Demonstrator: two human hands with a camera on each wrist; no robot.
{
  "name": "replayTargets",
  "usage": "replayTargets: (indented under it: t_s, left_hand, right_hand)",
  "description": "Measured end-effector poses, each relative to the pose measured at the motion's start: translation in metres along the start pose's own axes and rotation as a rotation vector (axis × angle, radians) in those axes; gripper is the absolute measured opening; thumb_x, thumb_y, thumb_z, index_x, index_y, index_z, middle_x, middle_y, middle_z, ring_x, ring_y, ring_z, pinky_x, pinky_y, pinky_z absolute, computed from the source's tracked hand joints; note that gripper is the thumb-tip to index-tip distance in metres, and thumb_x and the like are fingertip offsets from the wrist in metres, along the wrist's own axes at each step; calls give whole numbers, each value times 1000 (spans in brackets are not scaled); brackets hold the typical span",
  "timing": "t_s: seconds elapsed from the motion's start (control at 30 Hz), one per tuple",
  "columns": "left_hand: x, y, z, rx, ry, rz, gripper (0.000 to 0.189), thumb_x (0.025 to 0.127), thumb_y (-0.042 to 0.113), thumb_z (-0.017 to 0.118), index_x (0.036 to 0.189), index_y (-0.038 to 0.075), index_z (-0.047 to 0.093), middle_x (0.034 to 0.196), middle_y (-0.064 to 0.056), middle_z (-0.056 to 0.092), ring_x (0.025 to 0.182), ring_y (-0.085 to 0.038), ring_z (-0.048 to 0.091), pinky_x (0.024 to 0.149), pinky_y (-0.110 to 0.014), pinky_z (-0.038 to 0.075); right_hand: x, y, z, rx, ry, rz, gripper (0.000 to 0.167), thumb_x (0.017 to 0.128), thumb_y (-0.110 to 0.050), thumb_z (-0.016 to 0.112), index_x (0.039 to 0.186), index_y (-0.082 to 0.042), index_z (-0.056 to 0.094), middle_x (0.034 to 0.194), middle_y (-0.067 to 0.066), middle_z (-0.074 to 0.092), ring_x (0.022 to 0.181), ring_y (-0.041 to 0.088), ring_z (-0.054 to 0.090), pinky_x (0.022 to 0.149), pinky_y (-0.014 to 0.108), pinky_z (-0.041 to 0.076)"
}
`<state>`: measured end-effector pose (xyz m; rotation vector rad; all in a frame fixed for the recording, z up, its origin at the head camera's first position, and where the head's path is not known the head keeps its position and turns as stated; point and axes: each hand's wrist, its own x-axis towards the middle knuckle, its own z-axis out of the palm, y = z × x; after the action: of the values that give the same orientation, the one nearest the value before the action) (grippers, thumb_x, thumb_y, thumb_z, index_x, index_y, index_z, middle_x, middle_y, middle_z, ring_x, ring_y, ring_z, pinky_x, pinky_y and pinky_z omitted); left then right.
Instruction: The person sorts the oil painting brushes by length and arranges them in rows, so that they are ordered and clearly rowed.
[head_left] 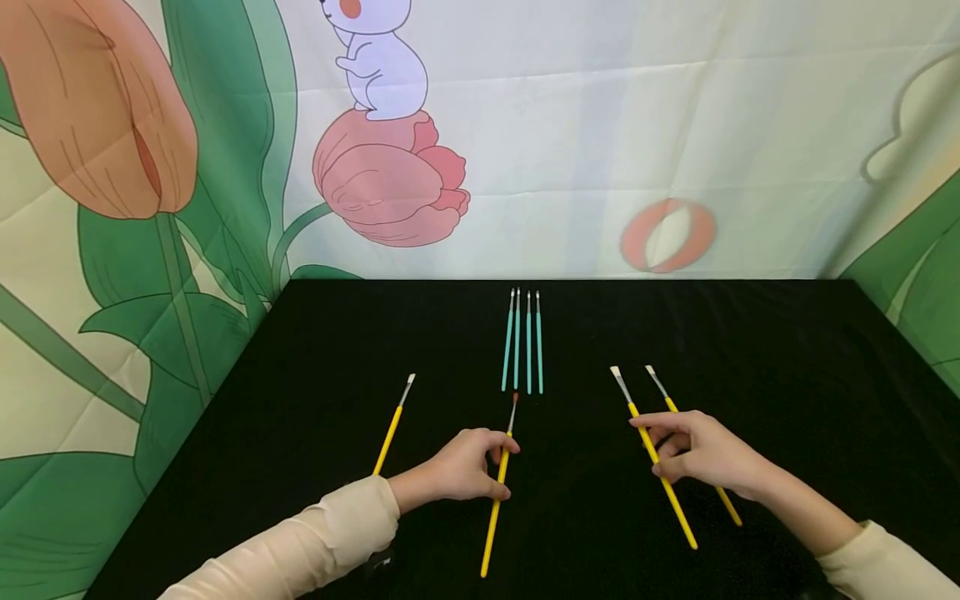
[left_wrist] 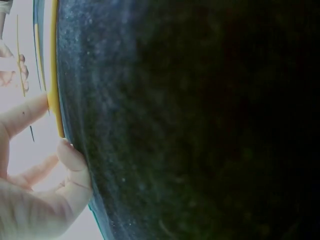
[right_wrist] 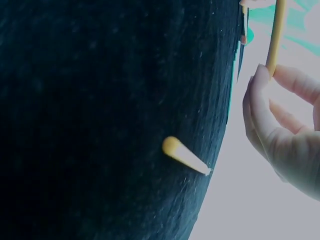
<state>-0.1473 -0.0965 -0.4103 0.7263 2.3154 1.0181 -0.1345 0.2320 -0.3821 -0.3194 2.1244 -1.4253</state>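
Observation:
In the head view, my left hand (head_left: 467,467) holds a yellow-handled paintbrush (head_left: 492,533) with a reddish-brown tip, thumb and fingers at its handle. The left wrist view shows those fingertips against the yellow handle (left_wrist: 53,60). On the right, my right hand (head_left: 708,454) pinches a wide white-bristled paintbrush (head_left: 678,510) by its yellow handle. Just beside it, partly behind that hand, lies a second white-tipped yellow paintbrush (head_left: 727,506). Another yellow paintbrush (head_left: 388,437) lies left of my left hand, its lower end hidden by the sleeve.
Several thin teal-handled paintbrushes (head_left: 528,350) lie side by side toward the back of the black-covered table (head_left: 337,333). Behind the table hangs a printed cloth (head_left: 555,150) with flowers and a rabbit. A small dark object (head_left: 381,562) sits near the left sleeve.

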Motion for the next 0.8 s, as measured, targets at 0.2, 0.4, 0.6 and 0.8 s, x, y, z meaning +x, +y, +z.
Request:
replayTargets:
  t_s: [0.2, 0.4, 0.6, 0.8]
  left_hand:
    - [2, -1, -1, -8, 10, -5, 52, 71, 9, 74, 119, 5, 53, 91, -4, 50, 55, -7, 50, 51, -22, 44]
    - [2, 0, -1, -28, 16, -21, 55, 71, 8, 75, 121, 4, 52, 92, -4, 51, 55, -8, 51, 51, -22, 45]
    - [2, -1, 0, -28, 38, -18, 56, 71, 8, 75, 121, 2, 51, 91, -4, 52, 57, -8, 52, 52, -22, 46]
    - [2, -1, 1, -31, 48, -13, 56, 71, 8, 75, 121, 0, 50, 91, -5, 52, 57, -8, 52, 53, -23, 47]
  right_hand:
    - [3, -5, 7, 16, -14, -1, 69, 76, 2, 64, 136, 8, 31, 104, 23, 48, 82, 31, 60, 68, 38, 53]
    - [6, -6, 17, 48, -23, -13, 71, 75, 3, 67, 136, 8, 31, 104, 23, 48, 81, 29, 60, 68, 38, 53]
    - [8, -9, 23, 22, -29, -41, 69, 76, 1, 66, 136, 8, 32, 102, 22, 50, 77, 26, 59, 66, 37, 53]
    - [11, -10, 30, 65, -49, -56, 69, 76, 3, 66, 135, 10, 32, 101, 24, 49, 79, 29, 61, 67, 37, 53]
